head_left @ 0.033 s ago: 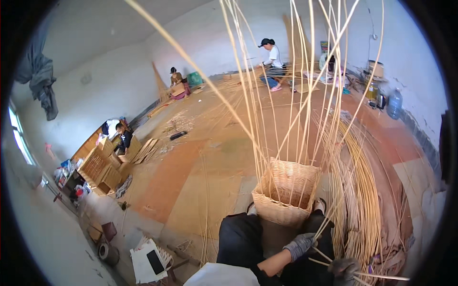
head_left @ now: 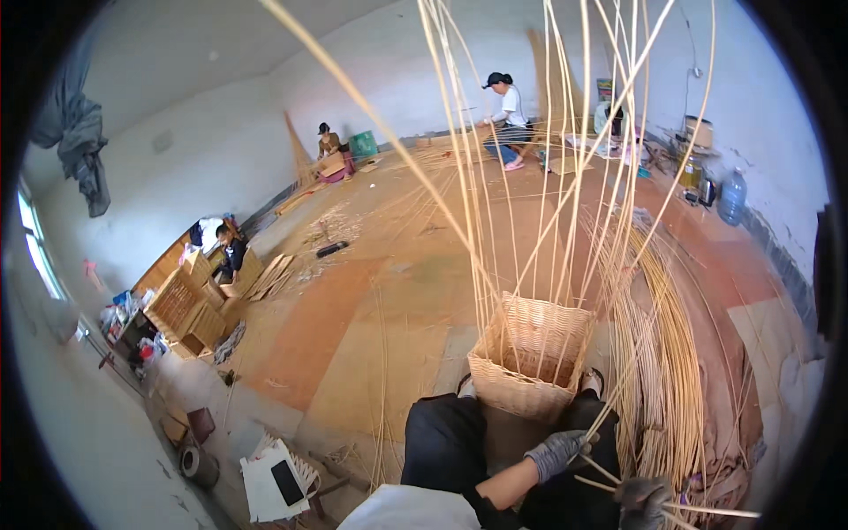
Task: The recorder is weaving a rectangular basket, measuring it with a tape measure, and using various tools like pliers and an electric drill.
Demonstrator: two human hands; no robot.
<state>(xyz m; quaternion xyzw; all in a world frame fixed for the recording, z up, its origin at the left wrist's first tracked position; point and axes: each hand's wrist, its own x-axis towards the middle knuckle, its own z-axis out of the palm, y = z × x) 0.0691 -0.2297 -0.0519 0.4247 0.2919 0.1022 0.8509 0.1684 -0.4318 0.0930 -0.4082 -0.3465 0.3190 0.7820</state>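
A woven wicker basket [head_left: 521,389] stands between my feet, its mouth facing up, with several long pale upright rods [head_left: 481,291] rising from its rim. Over my right thigh, my left hand [head_left: 558,452] in a grey glove is closed around thin willow rods [head_left: 601,422]. Lower and further right, my right hand [head_left: 643,502], also gloved in grey, grips the rods near their cut ends, which stick out around it. Its fingers are partly blurred.
A large bundle of long rods [head_left: 680,389] lies on brown cloth along my right. To my left, a dark phone [head_left: 287,484] rests on a white-covered stool. Further off, three people sit or crouch among rods and wicker boxes [head_left: 190,314]. A water bottle [head_left: 731,196] stands by the right wall.
The view has shifted very slightly. Both hands keep hold of the rods, and the basket stays in place.
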